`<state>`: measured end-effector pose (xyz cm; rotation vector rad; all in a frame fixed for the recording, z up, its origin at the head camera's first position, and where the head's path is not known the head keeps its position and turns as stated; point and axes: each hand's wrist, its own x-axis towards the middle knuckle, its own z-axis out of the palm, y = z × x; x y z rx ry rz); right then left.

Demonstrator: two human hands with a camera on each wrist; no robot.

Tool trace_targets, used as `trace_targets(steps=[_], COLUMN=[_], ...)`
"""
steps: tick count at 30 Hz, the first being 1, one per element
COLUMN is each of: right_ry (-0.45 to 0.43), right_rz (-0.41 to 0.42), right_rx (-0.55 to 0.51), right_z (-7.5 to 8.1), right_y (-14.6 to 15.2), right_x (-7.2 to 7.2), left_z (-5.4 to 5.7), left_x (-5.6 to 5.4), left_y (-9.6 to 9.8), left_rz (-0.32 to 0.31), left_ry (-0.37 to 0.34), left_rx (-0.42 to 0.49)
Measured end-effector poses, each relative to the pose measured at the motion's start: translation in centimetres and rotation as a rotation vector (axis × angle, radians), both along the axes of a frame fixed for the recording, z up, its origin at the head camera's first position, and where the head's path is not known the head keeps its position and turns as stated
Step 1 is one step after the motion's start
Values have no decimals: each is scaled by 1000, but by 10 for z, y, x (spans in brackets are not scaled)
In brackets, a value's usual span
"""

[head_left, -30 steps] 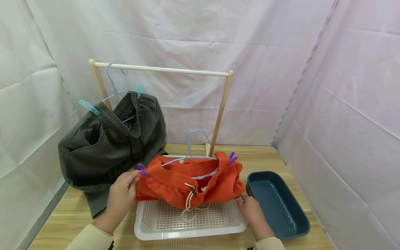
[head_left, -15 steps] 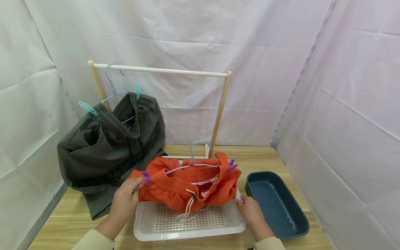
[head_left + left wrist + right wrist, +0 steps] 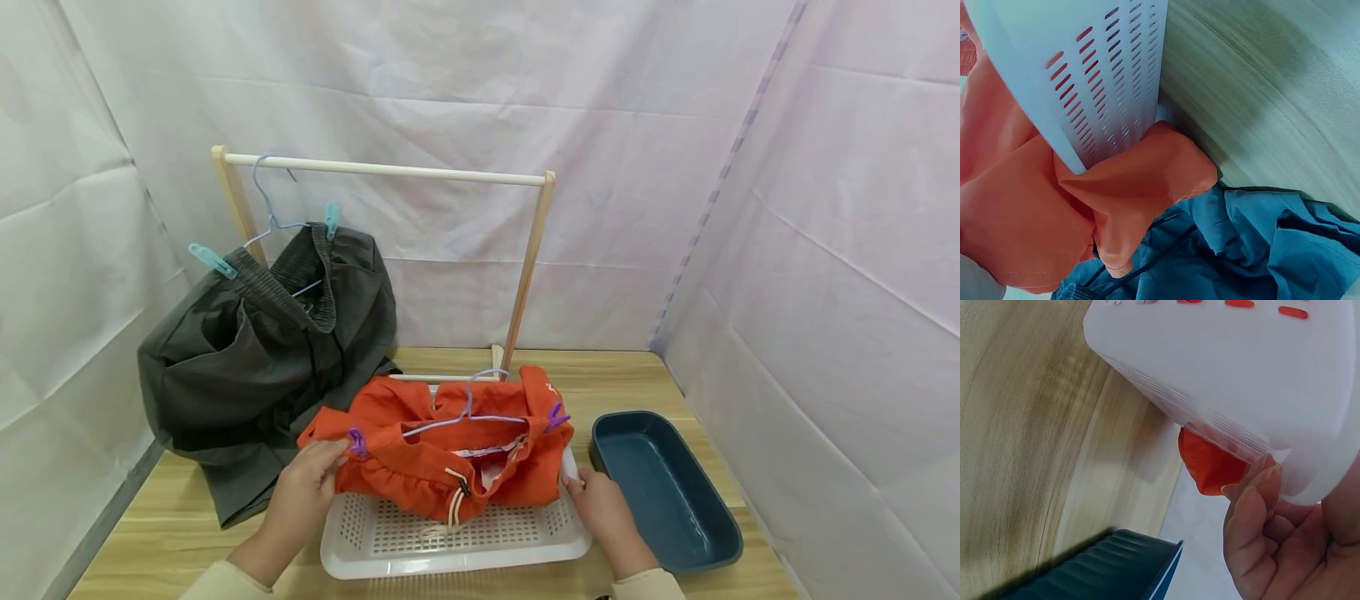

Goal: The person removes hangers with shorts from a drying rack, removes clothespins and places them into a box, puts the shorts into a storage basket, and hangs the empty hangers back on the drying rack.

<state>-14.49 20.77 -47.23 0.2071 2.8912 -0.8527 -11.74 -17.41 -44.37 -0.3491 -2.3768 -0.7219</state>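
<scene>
Orange drawstring pants point(image 3: 408, 475) lie bunched over a white perforated basket point(image 3: 450, 567), some cloth hanging past its side in the left wrist view. A pale blue hanger point(image 3: 468, 404) sits in the waistband, with purple clips point(image 3: 357, 442) at both ends. My left hand point(image 3: 303, 487) pinches the orange cloth beside the left clip; only a sliver of this hand shows in the left wrist view. My right hand point(image 3: 603, 508) holds the basket's right rim, fingers curled beneath it in the right wrist view point(image 3: 1260, 531).
Dark grey pants point(image 3: 262, 367) hang at the left from another hanger with light blue clips point(image 3: 213, 260), on a wooden rack point(image 3: 390, 169). A dark blue tub point(image 3: 667, 492) stands right of the basket. White fabric walls point(image 3: 600, 167) enclose the wooden table point(image 3: 622, 375).
The orange pants have sunk lower toward the basket and the hanger's hook has dropped. My left hand has moved slightly down with the cloth; my right hand stays nearly in place.
</scene>
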Motion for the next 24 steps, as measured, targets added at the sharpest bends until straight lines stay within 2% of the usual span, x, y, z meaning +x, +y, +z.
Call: trace_targets(steps=[6,16,20,24], right_ry=[0,-22,-57,-84], right_rz=[2,16,4,-4], right_rx=[8,16,10,-6], right_z=[0,3,3,6], right_y=[-1,0,3,6], right_x=[-1,-2,-3,-3], left_z=[-3,-11,-13,-15], left_x=[2,4,4,5], left_y=[0,-3,-4,-4], left_rz=[-5,-19,-19,-19], left_ry=[-23,-135,-188,-201], left_rx=[-17,-30,-38,-57])
